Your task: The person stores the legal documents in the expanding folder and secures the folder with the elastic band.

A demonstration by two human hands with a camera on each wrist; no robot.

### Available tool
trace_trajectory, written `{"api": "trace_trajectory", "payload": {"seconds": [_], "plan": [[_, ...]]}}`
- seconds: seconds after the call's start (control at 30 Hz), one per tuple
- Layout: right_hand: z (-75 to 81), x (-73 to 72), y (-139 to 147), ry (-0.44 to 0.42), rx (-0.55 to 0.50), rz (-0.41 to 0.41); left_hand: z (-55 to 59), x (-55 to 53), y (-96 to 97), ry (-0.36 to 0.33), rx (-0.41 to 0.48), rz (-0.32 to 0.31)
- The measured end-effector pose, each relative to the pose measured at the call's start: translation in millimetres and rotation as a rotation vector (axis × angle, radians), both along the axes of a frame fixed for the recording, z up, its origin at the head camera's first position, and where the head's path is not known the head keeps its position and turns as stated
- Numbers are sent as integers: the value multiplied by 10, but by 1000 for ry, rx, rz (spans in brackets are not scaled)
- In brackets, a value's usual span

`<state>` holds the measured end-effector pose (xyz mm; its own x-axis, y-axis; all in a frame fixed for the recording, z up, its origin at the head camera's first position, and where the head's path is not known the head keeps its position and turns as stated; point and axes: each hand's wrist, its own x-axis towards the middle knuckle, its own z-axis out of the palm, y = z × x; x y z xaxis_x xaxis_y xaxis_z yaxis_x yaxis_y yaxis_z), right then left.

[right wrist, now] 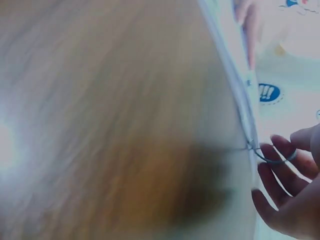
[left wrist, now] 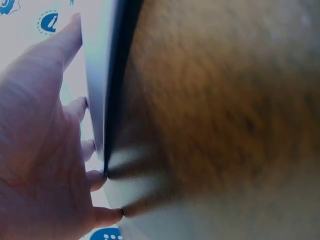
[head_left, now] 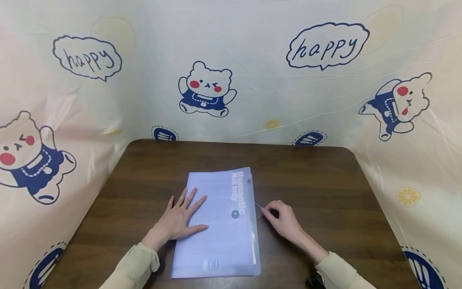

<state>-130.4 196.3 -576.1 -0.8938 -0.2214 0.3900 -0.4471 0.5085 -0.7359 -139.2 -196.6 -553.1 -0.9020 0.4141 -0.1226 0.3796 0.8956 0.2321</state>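
Observation:
A translucent bluish document folder [head_left: 216, 257] lies on the table with its white lettering running down the right side. On its front sits a small round button [head_left: 235, 214], and lined paper shows through the cover. My left hand [head_left: 176, 221] rests spread on the folder's left part, fingers straight; the left wrist view shows the folder's edge [left wrist: 97, 75] beside them. Just off the folder's right edge, my right hand [head_left: 285, 221] pinches a thin cord loop [right wrist: 272, 161] between thumb and fingertips. The cord runs from that edge and is pulled outward.
The dark wooden table [head_left: 325, 172] extends around the folder on all sides. Behind and beside it hangs a pale cloth [head_left: 252, 48] printed with bears and lettering. White sheet edges [head_left: 254, 247] show at the folder's right side.

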Motion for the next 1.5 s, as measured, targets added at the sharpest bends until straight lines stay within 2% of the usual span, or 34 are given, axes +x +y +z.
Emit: {"api": "trace_trajectory", "payload": {"seconds": [0.07,0.13,0.2,0.3,0.33,0.43,0.5,0.6,0.73,0.83,1.27,1.37,1.5], "plan": [[63,19,-34,-29,-47,58,-4,14,-4,-1,5,1],[48,7,-49,-49,-82,147,-10,25,-7,-4,9,-1],[115,21,-78,-76,-79,232,-9,37,-7,-12,7,-1],[146,7,-106,-90,-26,372,-6,46,-5,-22,-2,5],[243,30,-138,-101,6,396,0,49,-3,-20,-1,5],[364,46,-214,-80,126,452,8,47,-4,-16,-4,12],[475,72,-286,-70,216,450,11,44,-5,-10,-6,12],[547,71,-376,-42,353,438,14,37,-4,-7,-3,12],[581,18,-471,7,517,401,13,28,-2,-9,6,11],[558,-35,-505,61,597,372,11,19,-4,-12,8,11],[291,-151,-477,363,681,294,25,-3,-3,-15,16,3],[253,-162,-506,401,706,295,22,-1,-1,-16,16,5],[232,-167,-545,397,730,303,17,2,-4,-15,14,8]]}}
